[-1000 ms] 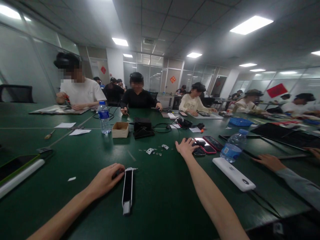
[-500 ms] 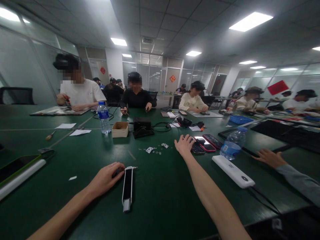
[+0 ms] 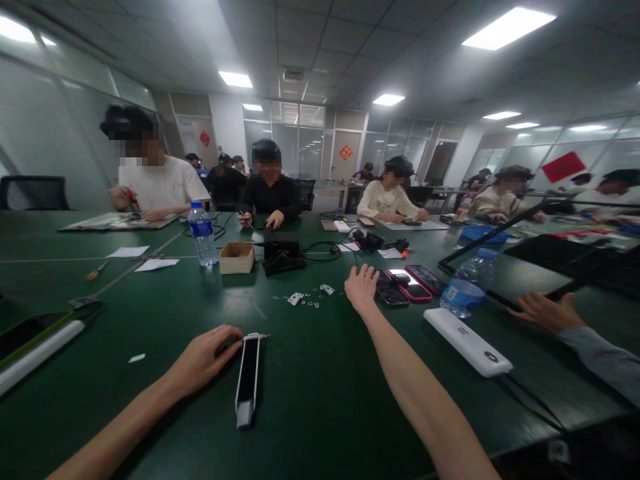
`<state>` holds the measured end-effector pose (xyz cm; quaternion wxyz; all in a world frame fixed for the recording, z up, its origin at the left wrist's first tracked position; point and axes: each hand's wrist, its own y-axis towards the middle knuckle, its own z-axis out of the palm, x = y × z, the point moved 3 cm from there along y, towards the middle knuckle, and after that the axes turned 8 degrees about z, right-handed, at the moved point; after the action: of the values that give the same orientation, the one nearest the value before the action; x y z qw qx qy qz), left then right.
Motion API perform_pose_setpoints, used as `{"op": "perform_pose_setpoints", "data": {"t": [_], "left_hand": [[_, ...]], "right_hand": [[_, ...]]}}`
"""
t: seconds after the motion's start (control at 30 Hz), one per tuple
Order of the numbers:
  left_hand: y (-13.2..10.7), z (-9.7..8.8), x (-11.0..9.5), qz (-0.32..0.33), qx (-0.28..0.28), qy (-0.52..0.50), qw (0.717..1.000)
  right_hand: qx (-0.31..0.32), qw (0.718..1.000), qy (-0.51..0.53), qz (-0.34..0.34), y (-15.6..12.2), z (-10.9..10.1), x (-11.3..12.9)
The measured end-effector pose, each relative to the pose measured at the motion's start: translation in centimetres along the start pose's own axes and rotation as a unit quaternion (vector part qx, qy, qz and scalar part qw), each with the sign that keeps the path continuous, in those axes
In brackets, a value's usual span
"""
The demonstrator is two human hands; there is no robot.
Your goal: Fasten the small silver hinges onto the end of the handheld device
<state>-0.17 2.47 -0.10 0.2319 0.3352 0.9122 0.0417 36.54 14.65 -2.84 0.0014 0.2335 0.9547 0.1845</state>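
Observation:
My left hand (image 3: 203, 359) rests on the green table (image 3: 320, 400), fingers curled against the top end of a long white and black device (image 3: 247, 380) lying lengthwise toward me. My right hand (image 3: 361, 288) is stretched far forward, palm down, fingers extended, just left of several phones (image 3: 406, 285). Small metal brackets and screws (image 3: 306, 300) lie scattered to the left of that hand. Nothing shows inside the right hand.
A white power bank (image 3: 467, 341) and a water bottle (image 3: 467, 283) lie to the right, beside a neighbour's hand (image 3: 543, 311) holding a tilted dark panel (image 3: 495, 245). A cardboard box (image 3: 237, 257), black box (image 3: 281, 252), another bottle (image 3: 203, 233). Several people sit opposite.
My right hand has drawn slightly left, away from the phones. The neighbour's hand has tilted the dark panel up. My left hand has stayed at the device's end.

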Motion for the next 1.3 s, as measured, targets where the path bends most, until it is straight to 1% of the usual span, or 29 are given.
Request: {"op": "perform_pose_setpoints", "data": {"t": [0.23, 0.47, 0.63, 0.77, 0.83, 0.93, 1.03, 1.2, 1.3], "left_hand": [[0.0, 0.6, 0.9, -0.009, -0.006, -0.005, 1.0], [-0.1, 0.8, 1.6, -0.015, 0.001, -0.014, 1.0], [-0.2, 0.8, 1.5, -0.019, 0.004, -0.022, 1.0], [0.0, 0.4, 0.8, -0.019, 0.005, -0.017, 1.0], [0.0, 0.3, 0.5, -0.015, 0.009, -0.012, 1.0], [0.1, 0.2, 0.3, -0.008, 0.009, -0.005, 1.0], [0.0, 0.4, 0.6, -0.007, 0.007, -0.005, 1.0], [-0.1, 0.6, 1.0, -0.01, 0.01, -0.005, 1.0], [-0.1, 0.5, 0.9, -0.013, 0.014, -0.01, 1.0]], "right_hand": [[-0.005, 1.0, -0.01, -0.005, 0.0, -0.3, 0.2], [0.013, 1.0, -0.02, -0.01, 0.1, -0.2, 0.4], [0.018, 1.0, -0.009, -0.004, 0.1, -0.3, 0.3], [0.046, 0.999, -0.008, 0.006, 0.2, -0.1, 0.1], [0.045, 0.999, -0.009, 0.024, 0.3, 0.0, -0.2], [0.03, 0.997, -0.006, 0.076, 0.5, 0.4, -0.9], [0.044, 0.992, 0.0, 0.115, 0.7, 0.7, -1.5], [0.077, 0.989, 0.008, 0.125, 1.0, 0.9, -1.8], [0.095, 0.987, 0.015, 0.126, 1.0, 0.9, -1.8]]}}
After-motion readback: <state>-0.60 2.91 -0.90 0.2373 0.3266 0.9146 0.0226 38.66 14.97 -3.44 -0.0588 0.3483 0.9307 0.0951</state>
